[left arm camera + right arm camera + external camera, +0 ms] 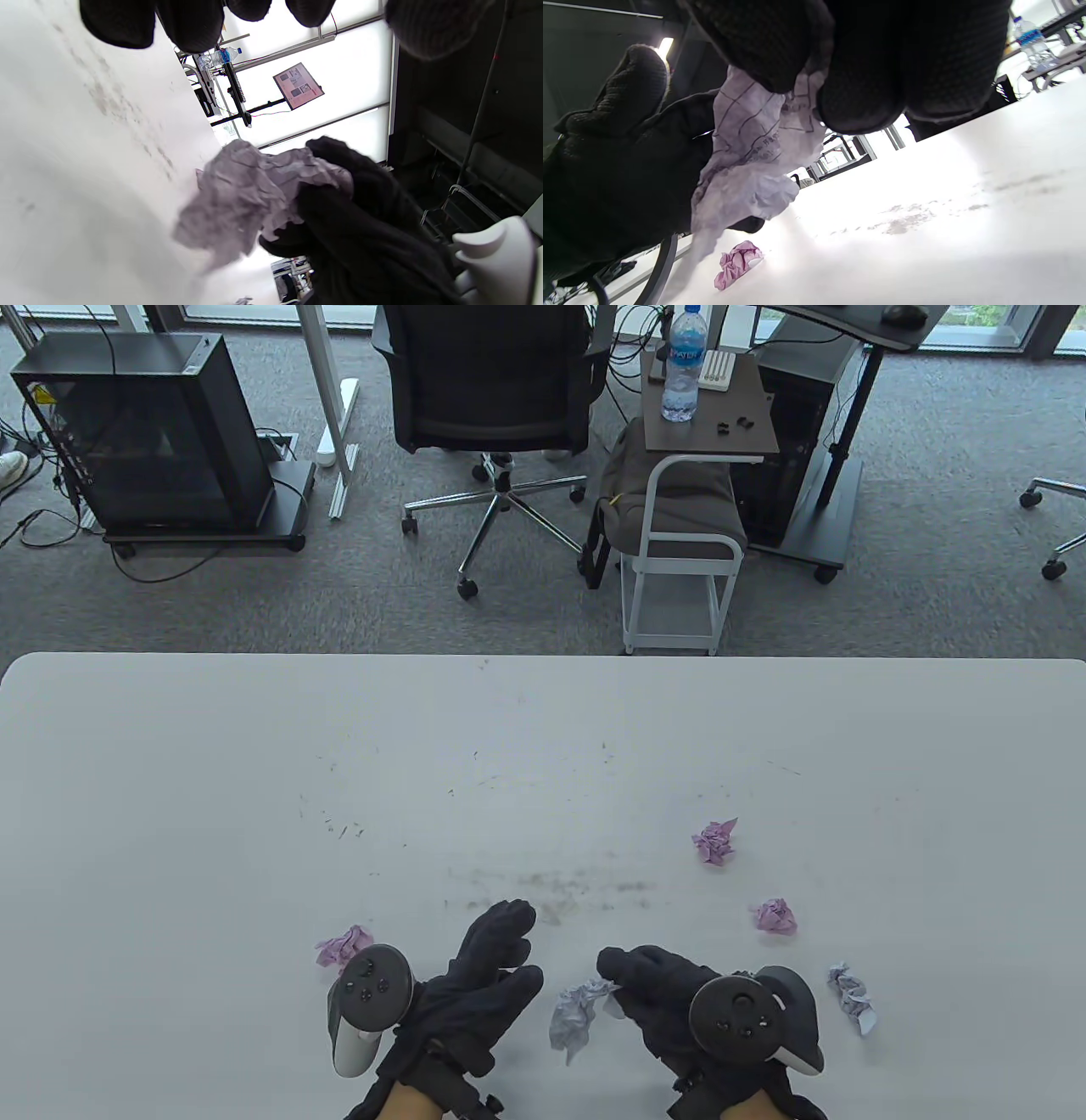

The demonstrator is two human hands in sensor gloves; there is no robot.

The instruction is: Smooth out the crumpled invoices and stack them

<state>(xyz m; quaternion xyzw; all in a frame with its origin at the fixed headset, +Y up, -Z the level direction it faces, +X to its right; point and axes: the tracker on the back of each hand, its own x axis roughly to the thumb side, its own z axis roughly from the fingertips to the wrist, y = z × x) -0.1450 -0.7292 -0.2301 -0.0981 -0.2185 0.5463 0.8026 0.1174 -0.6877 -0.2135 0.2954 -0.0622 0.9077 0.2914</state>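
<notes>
An office floor of grey carpet with a black swivel chair (492,390), a black computer case (144,432) and a small side table carrying a clear plastic water bottle (684,364) lies beyond the wide white table (543,746) where the work happens. The table top is scuffed with dark smudges near its middle.

The right hand (679,1010), in a black sensor glove, pinches one edge of a crumpled grey-white printed invoice (577,1018); the right wrist view shows the fingertips (861,93) closed on the paper's upper part while the rest hangs down toward the table. The left hand (479,984) is just beside that grip, fingers straight and relaxed, gripping nothing; it appears close to the paper's hanging side, though whether it touches is not clear.

Four other wads lie untouched: a pink crumpled paper ball (344,946) just outside the left hand, away from the grip; a second pink ball (715,841) farther out beyond the right hand; a third pink ball (775,916) nearer, on the right hand's outer side; and a grey-white crumpled wad (851,997) just past the right wrist.

No flattened sheet and no stack can be seen anywhere. By my judgement the task is at its very start: the first invoice is only lifted, still mostly creased, with all five left to smooth and pile.
</notes>
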